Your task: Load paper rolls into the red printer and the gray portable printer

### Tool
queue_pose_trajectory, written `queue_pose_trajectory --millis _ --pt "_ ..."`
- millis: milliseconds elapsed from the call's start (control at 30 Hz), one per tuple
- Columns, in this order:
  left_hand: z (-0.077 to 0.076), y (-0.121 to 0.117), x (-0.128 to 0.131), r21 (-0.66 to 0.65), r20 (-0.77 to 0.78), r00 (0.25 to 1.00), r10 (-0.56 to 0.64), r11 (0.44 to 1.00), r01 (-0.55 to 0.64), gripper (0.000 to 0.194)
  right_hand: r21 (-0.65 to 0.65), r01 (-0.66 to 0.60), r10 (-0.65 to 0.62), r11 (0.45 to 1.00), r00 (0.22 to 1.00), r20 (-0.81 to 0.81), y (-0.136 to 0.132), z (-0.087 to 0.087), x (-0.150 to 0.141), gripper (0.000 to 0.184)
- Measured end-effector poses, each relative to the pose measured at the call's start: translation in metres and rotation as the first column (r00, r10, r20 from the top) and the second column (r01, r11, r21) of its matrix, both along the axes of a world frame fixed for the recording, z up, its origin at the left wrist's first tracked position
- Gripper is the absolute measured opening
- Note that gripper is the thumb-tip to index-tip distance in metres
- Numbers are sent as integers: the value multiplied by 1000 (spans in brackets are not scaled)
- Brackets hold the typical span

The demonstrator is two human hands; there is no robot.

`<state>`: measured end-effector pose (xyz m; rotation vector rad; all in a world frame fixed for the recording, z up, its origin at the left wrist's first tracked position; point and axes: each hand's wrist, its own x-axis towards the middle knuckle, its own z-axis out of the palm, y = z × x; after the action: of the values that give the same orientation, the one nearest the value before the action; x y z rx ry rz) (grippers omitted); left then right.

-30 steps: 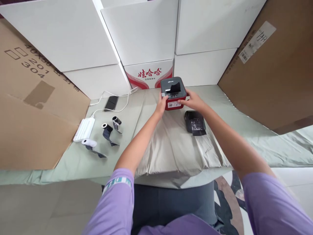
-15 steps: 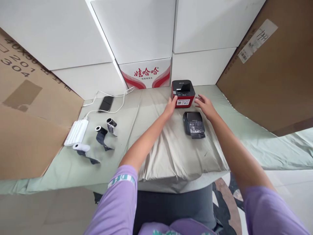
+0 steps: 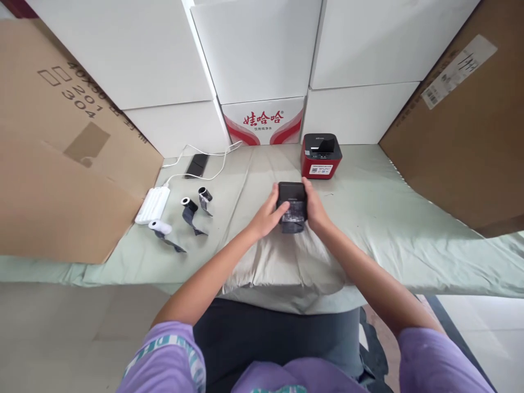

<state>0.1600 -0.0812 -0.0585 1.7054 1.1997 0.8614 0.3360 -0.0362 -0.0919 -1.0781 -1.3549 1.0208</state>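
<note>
A small black portable printer [image 3: 292,192] with a dark strip of ribbon or film hanging over its near side is between my two hands. My left hand [image 3: 268,214] grips its left side, thumb lying over the top. On its right side my right hand [image 3: 314,206] is pressed flat along the edge, fingers pointing away from me. The printer's underside is hidden. Just beyond, to the right, a red and black label printer [image 3: 321,158] stands on the cloth with a white sticker on its front.
To the left lie a white power bank [image 3: 153,205] with a white cable, a black phone [image 3: 197,165], a white roll [image 3: 160,226] and two dark rolls [image 3: 189,204] with loose tails. White cartons [image 3: 262,123] line the back; brown cartons [image 3: 77,164] flank the green cloth [image 3: 368,218].
Both hands have let go of the red and black printer, which was shifted right. They have come nearer and taken hold of the small black printer from both sides.
</note>
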Motion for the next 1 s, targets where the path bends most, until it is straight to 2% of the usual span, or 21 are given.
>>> queue_pose_trajectory --millis 33,133,233,400,567,700,833,1000 --pt "-2 -5 -18 -6 6 998 67 998 -67 86 -89 10 -14 996 999 -42 -3 7 -25 67" --pt "-16 -16 -61 -39 -20 969 246 968 -247 83 -200 -38 27 979 998 -54 -10 17 -85 89" --pt "-31 -20 -81 -6 -148 933 328 943 -333 80 -224 -87 89 971 996 -1 -13 11 -111 102" --pt "-37 -27 -87 169 -391 844 367 930 -326 67 -131 -91 98 987 994 51 -14 -3 -104 104" --pt "-36 -40 -84 237 -505 778 375 926 -293 64 -109 -75 85 991 992 95 -19 -4 -101 105" --pt "-31 -39 -83 308 -587 727 356 929 -206 65 -68 -44 52 997 991 123 -19 -4 -103 101" --pt "-29 -35 -87 314 -612 722 323 937 -153 63 -68 -26 35 997 991 132 -16 -4 -102 98" --pt "-33 -33 -90 286 -550 758 351 932 -223 59 -59 24 -17 998 991 131 -20 -2 -101 92"
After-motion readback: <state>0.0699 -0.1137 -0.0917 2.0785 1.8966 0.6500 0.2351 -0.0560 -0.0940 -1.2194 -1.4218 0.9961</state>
